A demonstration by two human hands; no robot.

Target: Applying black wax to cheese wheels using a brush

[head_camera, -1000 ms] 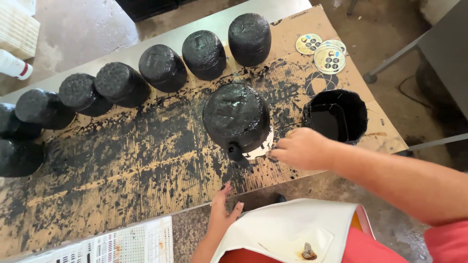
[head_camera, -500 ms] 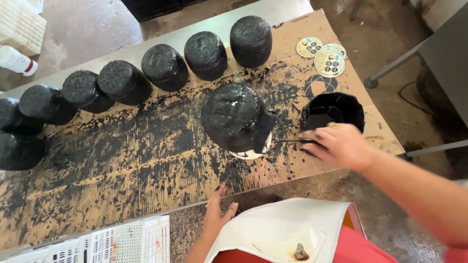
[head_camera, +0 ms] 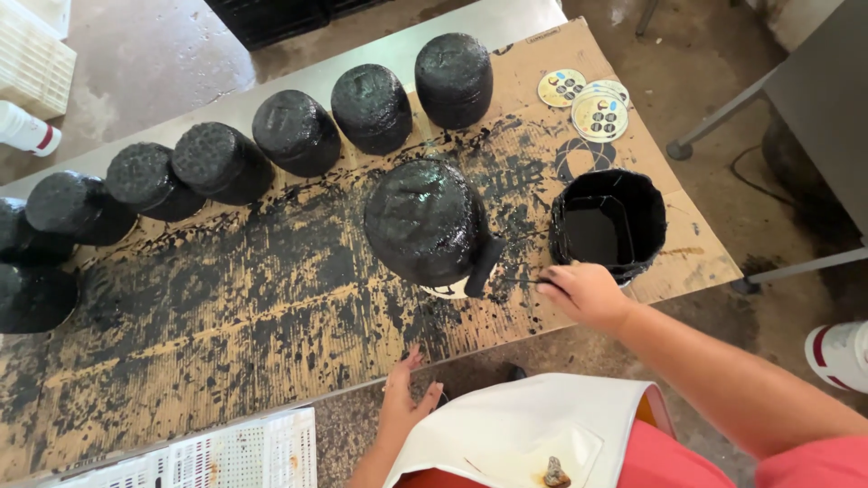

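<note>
Item: right hand, at the near edge of the board. My fingers are curled shut around a thin handle; its wide black brush angles up to touch the lower right side of the large black-coated jar.

Item: left hand, below the table edge, fingers spread loose and holding nothing, tips just at the edge.

Item: large black-coated jar, upside down on the middle of the cardboard sheet, wet and glossy. A pale unpainted strip shows at its base, right where the brush sits.

Item: black paint bucket, open, just right of the jar and just beyond my right hand.

Item: row of smaller black-coated jars along the far edge of the cardboard, running left; well apart from the brush.

Item: round printed labels, stacked at the far right corner, beyond the bucket.

Item: white apron at my waist; a white grid-patterned sheet at the lower left.

Handling note, my judgement: to coat that pale base strip well I would keep the brush low and flat against the curve, draw short strokes along the rim, and work lightly so the jar does not slide on the slick cardboard. The left hand is free to steady the jar from the dry base if it shifts. I would reload from the bucket sparingly; the cardboard is already heavily spattered.
</note>
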